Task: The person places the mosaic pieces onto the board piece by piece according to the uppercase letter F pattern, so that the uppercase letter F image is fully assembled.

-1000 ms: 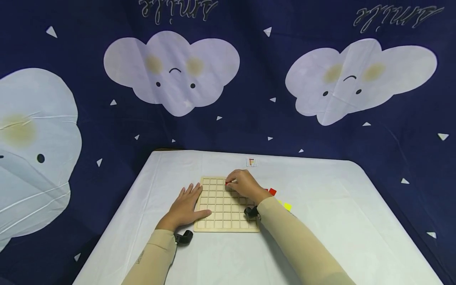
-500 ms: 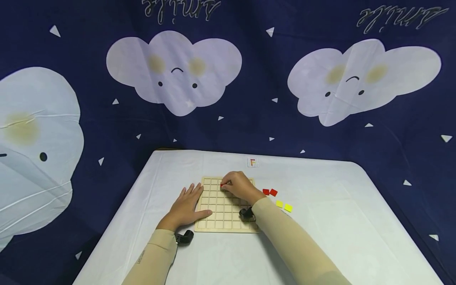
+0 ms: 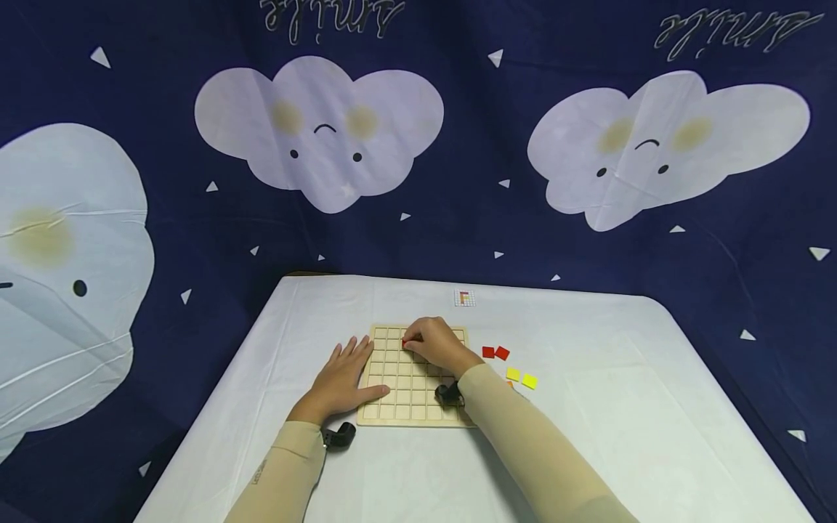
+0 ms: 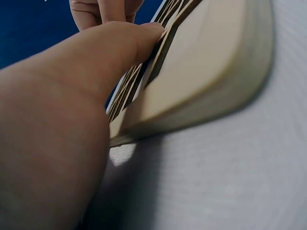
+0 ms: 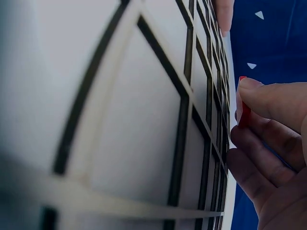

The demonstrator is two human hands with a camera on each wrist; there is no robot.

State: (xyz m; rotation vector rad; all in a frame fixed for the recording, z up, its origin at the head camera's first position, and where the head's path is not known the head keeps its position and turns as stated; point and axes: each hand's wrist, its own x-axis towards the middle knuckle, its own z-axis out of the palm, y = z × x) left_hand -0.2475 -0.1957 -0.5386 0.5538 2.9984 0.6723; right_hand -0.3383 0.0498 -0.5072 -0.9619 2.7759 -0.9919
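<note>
A wooden grid board (image 3: pixel 395 399) lies on the table. My left hand (image 3: pixel 340 381) rests flat along its left side with fingers spread, the thumb lying over the board's left edge. My right hand (image 3: pixel 434 341) is above the far rows, pinching a small red square tile (image 5: pixel 244 112) between thumb and fingers. In the right wrist view the tile stands on edge close to the grid; whether it touches a cell cannot be told. Right of the board lie two red tiles (image 3: pixel 488 352), two yellow tiles (image 3: pixel 513 374) and a partly hidden orange tile (image 3: pixel 510 384).
A small card (image 3: pixel 465 298) printed with a coloured grid pattern lies beyond the board. White cloth covers the table (image 3: pixel 621 407). Behind it hangs a dark blue curtain (image 3: pixel 471 145) with clouds. The right sleeve (image 3: pixel 523 436) crosses the board's near right corner.
My right hand has shifted left and slightly nearer over the board with the red tile. The loose tiles at the right have come out from behind the sleeve. My left hand stays put.
</note>
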